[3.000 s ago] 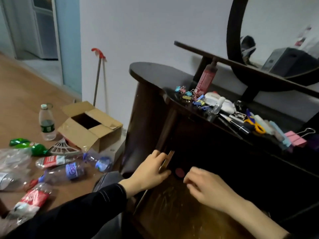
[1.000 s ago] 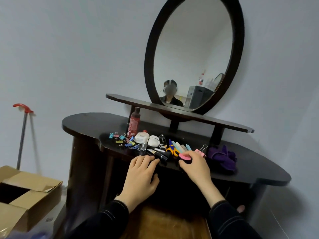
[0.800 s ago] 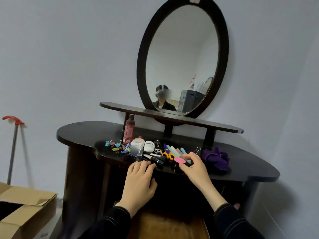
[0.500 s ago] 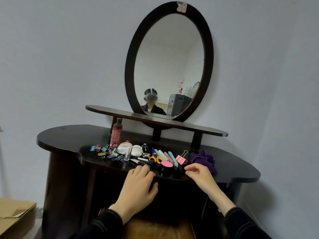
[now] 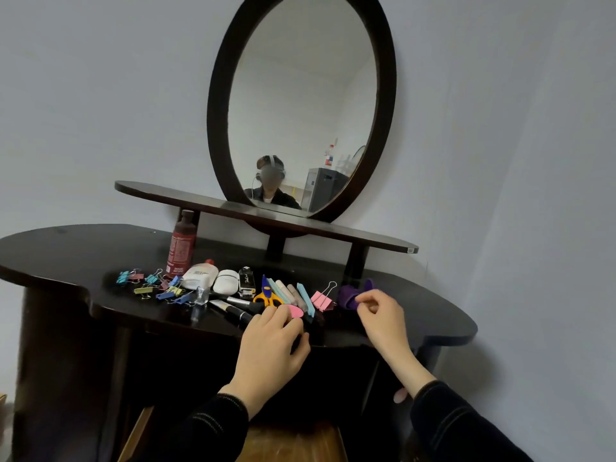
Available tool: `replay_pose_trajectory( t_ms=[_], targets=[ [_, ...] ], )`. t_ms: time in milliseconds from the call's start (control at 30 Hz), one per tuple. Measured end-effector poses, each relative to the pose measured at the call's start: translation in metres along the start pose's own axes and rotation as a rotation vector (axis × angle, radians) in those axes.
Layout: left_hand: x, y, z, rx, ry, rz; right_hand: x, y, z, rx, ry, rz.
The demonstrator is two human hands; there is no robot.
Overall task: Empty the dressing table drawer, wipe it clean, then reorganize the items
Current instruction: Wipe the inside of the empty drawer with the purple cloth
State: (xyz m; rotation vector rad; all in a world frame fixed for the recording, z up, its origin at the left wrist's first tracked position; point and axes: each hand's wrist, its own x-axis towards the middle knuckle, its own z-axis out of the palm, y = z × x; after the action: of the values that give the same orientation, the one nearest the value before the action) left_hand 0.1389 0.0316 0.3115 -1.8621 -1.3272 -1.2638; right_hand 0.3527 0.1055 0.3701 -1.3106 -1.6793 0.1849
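head view: the dressing table [image 5: 50, 248] fills the frame, dark and glossy, with an oval mirror [image 5: 300, 105] over a narrow shelf [image 5: 160, 195]. below, the drawer [image 5: 293, 441] stands pulled out, and the part of its bare wooden floor that shows holds nothing.

the left hand [image 5: 270, 348] lies flat against the table's front edge, fingers loosely straight and holding nothing, tips just beside a pink round lid [image 5: 295, 311]. the right hand [image 5: 383, 318] reaches to the purple cloth [image 5: 346, 295], which sits bunched on the tabletop at the right end of the row of things. its curled fingertips [image 5: 363, 297] touch the cloth's near edge; i cannot tell whether they have nipped it yet.

the cloth looks soft, light and floppy. a pinch on any raised fold should lift it, though it will dangle and could drag the pink clip [image 5: 321, 300] just beside it.

left of that lie scissors [image 5: 266, 295], a white case [image 5: 226, 281], a tall red bottle [image 5: 181, 248] and scattered small clips [image 5: 156, 286].

the drawer seems emptied, so wiping looks next.
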Motion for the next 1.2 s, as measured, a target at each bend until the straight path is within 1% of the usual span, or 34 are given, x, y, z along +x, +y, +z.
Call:
replay_pose_trajectory(
  t_ms=[33,67,133,167,200,267,333,367,433,533,600,667,733,800,867,900,1000,1033,1100,1133,1200],
  targets=[
    [-0.001,0.0,0.002,0.005,0.01,0.003,0.008,0.005,0.0,-0.158,0.029,-0.051],
    [-0.001,-0.001,0.003,0.011,0.016,0.006,0.016,0.011,0.001,-0.279,-0.026,-0.068],
    [-0.001,-0.002,0.006,0.025,0.023,0.012,0.029,0.019,0.009,-0.373,-0.234,0.01],
    [-0.001,-0.002,0.006,0.029,0.025,0.015,0.033,0.022,0.014,-0.394,-0.307,0.051],
    [0.0,-0.002,0.006,0.032,0.028,0.015,0.036,0.024,0.019,-0.425,-0.346,0.063],
    [0.0,-0.001,0.007,0.033,0.039,0.01,0.04,0.029,0.026,-0.526,-0.332,0.031],
    [0.0,0.0,0.006,0.025,0.033,0.005,0.04,0.03,0.025,-0.598,-0.252,0.001],
    [-0.001,0.0,0.006,0.024,0.025,0.002,0.038,0.031,0.024,-0.591,-0.208,-0.002],
    [-0.002,0.0,0.005,0.024,0.007,-0.01,0.033,0.032,0.021,-0.473,-0.124,0.04],
    [-0.002,0.002,0.002,0.025,-0.014,-0.025,0.015,0.027,0.017,-0.252,0.056,0.152],
    [-0.002,0.005,-0.003,0.009,-0.047,-0.054,0.0,0.023,0.011,-0.179,0.087,0.161],
    [-0.005,0.008,-0.011,-0.041,-0.102,-0.105,-0.007,0.016,-0.003,-0.077,0.006,0.164],
    [-0.007,0.011,-0.024,-0.141,-0.172,-0.147,-0.012,0.002,-0.027,0.072,-0.116,0.18],
    [-0.011,0.017,-0.038,-0.319,-0.221,-0.204,-0.019,-0.017,-0.054,0.112,-0.208,0.12],
    [-0.015,0.028,-0.049,-0.526,-0.216,-0.271,-0.031,-0.038,-0.072,0.119,-0.285,0.025],
    [-0.016,0.036,-0.054,-0.62,-0.222,-0.286,-0.037,-0.05,-0.077,0.171,-0.324,0.002],
    [-0.022,0.059,-0.054,-0.826,-0.299,-0.288,-0.055,-0.074,-0.076,0.367,-0.435,0.023],
    [-0.026,0.065,-0.053,-0.909,-0.332,-0.31,-0.061,-0.077,-0.071,0.429,-0.453,0.047],
    [-0.038,0.07,-0.047,-1.089,-0.371,-0.407,-0.075,-0.075,-0.056,0.539,-0.435,0.118],
    [-0.046,0.07,-0.043,-1.129,-0.375,-0.474,-0.084,-0.07,-0.046,0.58,-0.42,0.156],
    [-0.065,0.065,-0.037,-1.133,-0.424,-0.623,-0.102,-0.056,-0.026,0.628,-0.408,0.239]
  ],
)
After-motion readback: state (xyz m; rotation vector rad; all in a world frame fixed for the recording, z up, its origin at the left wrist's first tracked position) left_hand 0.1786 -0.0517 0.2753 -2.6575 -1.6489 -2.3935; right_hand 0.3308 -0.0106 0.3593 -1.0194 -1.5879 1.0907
